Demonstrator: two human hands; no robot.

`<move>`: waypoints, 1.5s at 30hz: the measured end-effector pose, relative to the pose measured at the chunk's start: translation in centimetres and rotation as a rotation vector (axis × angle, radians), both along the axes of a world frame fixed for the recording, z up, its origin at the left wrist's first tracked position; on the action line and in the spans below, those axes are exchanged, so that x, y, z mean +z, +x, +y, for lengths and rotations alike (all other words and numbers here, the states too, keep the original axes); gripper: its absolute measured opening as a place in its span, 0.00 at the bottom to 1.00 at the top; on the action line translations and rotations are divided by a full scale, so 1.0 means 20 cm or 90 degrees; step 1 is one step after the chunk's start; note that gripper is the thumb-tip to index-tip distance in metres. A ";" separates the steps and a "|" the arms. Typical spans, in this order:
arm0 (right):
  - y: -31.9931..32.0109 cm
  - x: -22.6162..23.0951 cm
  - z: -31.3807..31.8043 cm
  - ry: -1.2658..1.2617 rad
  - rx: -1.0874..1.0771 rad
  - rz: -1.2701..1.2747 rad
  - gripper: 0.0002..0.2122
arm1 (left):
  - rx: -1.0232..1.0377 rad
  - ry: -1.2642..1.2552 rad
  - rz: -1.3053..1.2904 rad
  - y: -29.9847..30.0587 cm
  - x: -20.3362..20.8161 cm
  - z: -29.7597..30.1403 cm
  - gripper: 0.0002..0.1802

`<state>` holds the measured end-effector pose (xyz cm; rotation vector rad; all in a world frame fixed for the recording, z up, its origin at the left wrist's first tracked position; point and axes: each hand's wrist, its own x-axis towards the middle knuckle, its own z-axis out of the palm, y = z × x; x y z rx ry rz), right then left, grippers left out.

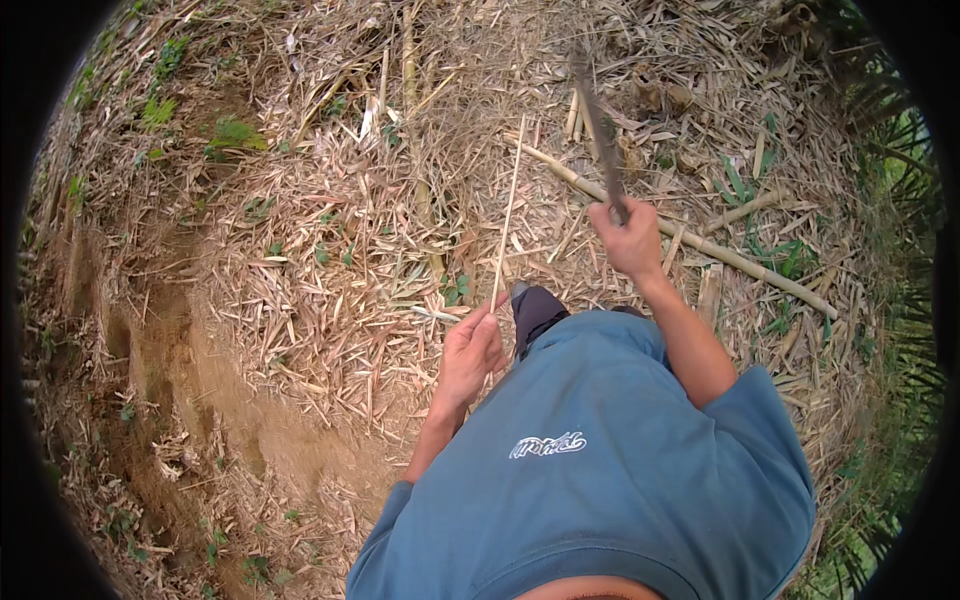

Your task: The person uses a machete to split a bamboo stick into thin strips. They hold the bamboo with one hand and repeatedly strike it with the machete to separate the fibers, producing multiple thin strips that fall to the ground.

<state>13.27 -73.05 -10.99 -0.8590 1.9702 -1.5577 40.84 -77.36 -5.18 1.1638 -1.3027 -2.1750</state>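
Thin pale stick extending from the fingers of the left hand, which grip its near end, long dark tool (motion-blurred) clenched in the fingers of the right hand, tan pole slanting beneath those fingers, dry leaves strewn beyond both hands.

White cursive-style lettering, outlined darker, stands in one short line on the blue shirt.
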 end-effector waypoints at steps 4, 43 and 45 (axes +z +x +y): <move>0.11 -0.01 0.07 -0.021 0.112 0.400 0.10 | 0.012 0.033 0.040 -0.15 0.05 0.01 0.20; -0.24 -0.21 -0.17 0.336 0.059 0.252 0.09 | -0.123 0.047 0.000 0.14 0.14 0.02 0.24; -0.22 -0.19 -0.13 0.252 0.073 0.277 0.09 | -0.087 0.078 -0.007 0.11 0.16 0.03 0.24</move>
